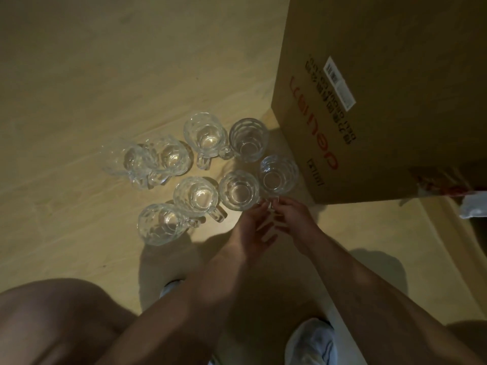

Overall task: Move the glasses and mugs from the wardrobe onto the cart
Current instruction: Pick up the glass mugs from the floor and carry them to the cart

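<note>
Several clear dimpled glass mugs stand in a cluster on the pale wooden wardrobe floor (79,196). My left hand (254,229) reaches to the front middle mug (238,191), with thumb and forefinger pinching at its handle. My right hand (293,218) is just beside it, its fingers curled on the handle of the rightmost mug (278,175). Both mugs stand upright on the floor. Other mugs are at the front left (162,223), centre (196,196), back (204,135), back right (247,139) and far left (138,162). The light is dim and the handles are partly hidden by my fingers.
A large brown cardboard box (369,106) with red lettering stands right of the mugs, close to the rightmost one. My knee (52,312) and light shoes (311,341) are at the bottom. The wardrobe's wooden back wall (105,61) rises behind the mugs.
</note>
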`<state>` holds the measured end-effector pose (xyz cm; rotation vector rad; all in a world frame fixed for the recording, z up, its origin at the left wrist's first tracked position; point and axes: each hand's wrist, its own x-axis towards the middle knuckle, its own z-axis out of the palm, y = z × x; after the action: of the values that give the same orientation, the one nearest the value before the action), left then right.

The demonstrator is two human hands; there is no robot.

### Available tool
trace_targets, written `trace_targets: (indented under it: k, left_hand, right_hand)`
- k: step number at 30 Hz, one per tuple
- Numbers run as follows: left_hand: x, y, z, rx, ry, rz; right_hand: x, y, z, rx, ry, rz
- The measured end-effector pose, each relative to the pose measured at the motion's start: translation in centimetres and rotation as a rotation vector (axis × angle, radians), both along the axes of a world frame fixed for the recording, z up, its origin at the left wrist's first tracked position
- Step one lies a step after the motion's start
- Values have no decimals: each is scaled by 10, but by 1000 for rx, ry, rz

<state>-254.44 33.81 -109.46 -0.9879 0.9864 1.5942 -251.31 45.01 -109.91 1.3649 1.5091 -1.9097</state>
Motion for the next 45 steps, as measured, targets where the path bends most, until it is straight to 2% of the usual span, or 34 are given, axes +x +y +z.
trace_targets:
  k: [8,18,22,25,30,35,40,45]
  left_hand:
    - [7,-3,-5,-104,0,32]
    - [7,-12,-15,-278,71,-202]
    - [9,-11,-5,-363,122,-260]
    - [17,-21,19,-376,71,-278]
    - [35,-45,85,-401,-82,-396]
    - [43,-63,182,-418,-107,-469]
    - [20,-77,307,-403,-97,-456]
    - [-37,-95,439,-341,-9,-391]
  right_hand:
    - [-1,2,-7,-14,-12,-127]
    - [13,16,-18,175,-131,-66]
    - [23,10,-10,126,-132,-118]
    - [45,7,10,106,-206,-148]
    - [94,1,77,44,-348,-173]
    - [109,-12,181,2,-379,-179]
    - [82,-25,306,-12,-334,-189]
    - [25,-37,435,39,-256,-106]
